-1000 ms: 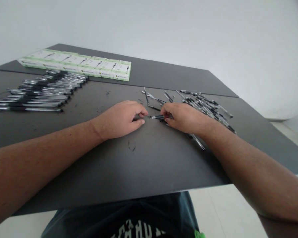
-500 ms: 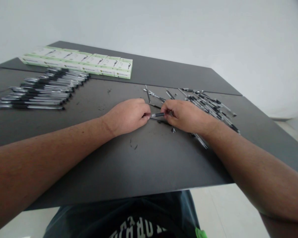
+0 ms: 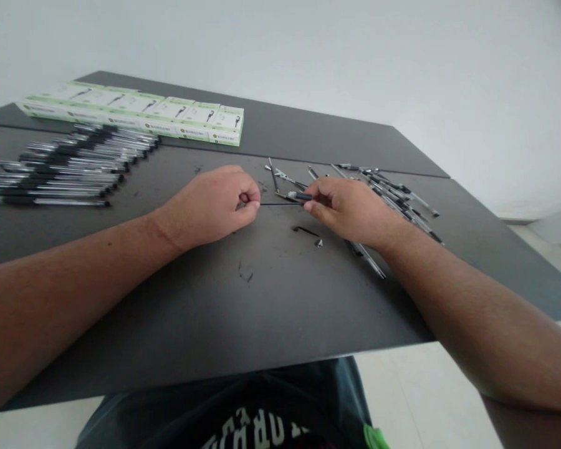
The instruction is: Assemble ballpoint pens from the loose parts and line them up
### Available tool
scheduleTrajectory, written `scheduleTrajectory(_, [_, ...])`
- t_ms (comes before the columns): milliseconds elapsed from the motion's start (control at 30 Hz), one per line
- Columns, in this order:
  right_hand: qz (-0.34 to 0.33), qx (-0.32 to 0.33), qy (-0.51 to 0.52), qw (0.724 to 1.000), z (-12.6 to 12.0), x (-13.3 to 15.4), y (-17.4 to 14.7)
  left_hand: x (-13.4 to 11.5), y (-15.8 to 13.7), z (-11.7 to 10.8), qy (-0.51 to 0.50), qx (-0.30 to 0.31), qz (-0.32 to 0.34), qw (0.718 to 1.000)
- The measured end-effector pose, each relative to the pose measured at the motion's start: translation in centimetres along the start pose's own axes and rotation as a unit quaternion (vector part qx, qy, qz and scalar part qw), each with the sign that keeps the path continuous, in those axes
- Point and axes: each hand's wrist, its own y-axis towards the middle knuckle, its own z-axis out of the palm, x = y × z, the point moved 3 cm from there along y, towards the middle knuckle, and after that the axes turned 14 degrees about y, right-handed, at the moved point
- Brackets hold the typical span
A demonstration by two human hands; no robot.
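My left hand [image 3: 219, 202] is closed in a pinch on one end of a thin dark pen refill [image 3: 278, 204], which stretches toward my right hand [image 3: 348, 206]. Closed as well, my right hand holds a short clear pen piece with a black grip [image 3: 300, 196]; most of it is hidden by the fingers. Whether the refill's far end is also in that hand I cannot tell. Just beyond lie a dark slim rod [image 3: 273, 174] and a metal tool [image 3: 285, 177]. Nearer to me are a thin black rod [image 3: 307, 231] and a small pointed tip [image 3: 318, 243].
Many clear pens with black grips [image 3: 70, 163] lie in a row on the left. Behind them stands a line of green and white boxes [image 3: 135, 115]. Loose pen parts [image 3: 402, 202] are heaped at the right on the grey table [image 3: 215, 337].
My left hand has drawn left, away from my right hand, and a length of refill now shows between them. The held pen piece has shifted slightly up. The whole view has turned slightly.
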Motion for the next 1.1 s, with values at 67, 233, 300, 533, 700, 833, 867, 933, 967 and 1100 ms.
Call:
scheduleTrajectory(67, [0.011, 0.007, 0.001, 1.000, 0.0, 0.1, 0.0, 0.1, -0.1, -0.3, -0.003, -0.009, -0.010, 1.000])
scheduleTrajectory(233, [0.009, -0.010, 0.007, 1.000, -0.4, 0.6, -0.1, -0.1, -0.2, -0.9, -0.049, -0.013, -0.071, 0.996])
scheduleTrajectory(300, [0.012, -0.020, 0.010, 1.000, -0.5, 0.7, -0.1, 0.0, -0.3, -1.2, -0.087, -0.026, -0.115, 0.989])
scheduleTrajectory(533, [0.005, -0.004, 0.050, 0.999, -0.1, 0.8, -0.3, -0.3, -0.3, -1.0, -0.370, -0.043, -0.196, 0.907])
scheduleTrajectory(700, [0.008, 0.005, 0.070, 0.998, 0.0, 1.1, -0.4, -1.3, -0.4, -0.6, -0.542, -0.061, -0.237, 0.804])
scheduleTrajectory(833, [0.013, 0.027, 0.077, 0.997, 0.2, 1.2, -0.4, -1.5, -0.6, -0.6, -0.516, -0.074, -0.241, 0.819])
scheduleTrajectory(867, [0.013, 0.031, 0.077, 0.996, 0.2, 1.2, -0.4, -1.5, -0.7, -0.7, -0.504, -0.079, -0.238, 0.826])
scheduleTrajectory(933, [0.010, 0.034, 0.081, 0.996, 0.2, 1.1, -0.4, -1.4, -0.7, -0.8, -0.492, -0.090, -0.233, 0.834])
scheduleTrajectory(967, [0.006, 0.033, 0.089, 0.995, 0.2, 1.1, -0.4, -1.2, -0.7, -0.9, -0.492, -0.096, -0.232, 0.833])
scheduleTrajectory(1100, [-0.026, 0.019, 0.121, 0.992, -0.3, 0.9, -0.4, -0.6, -0.4, -1.4, -0.505, -0.143, -0.250, 0.813])
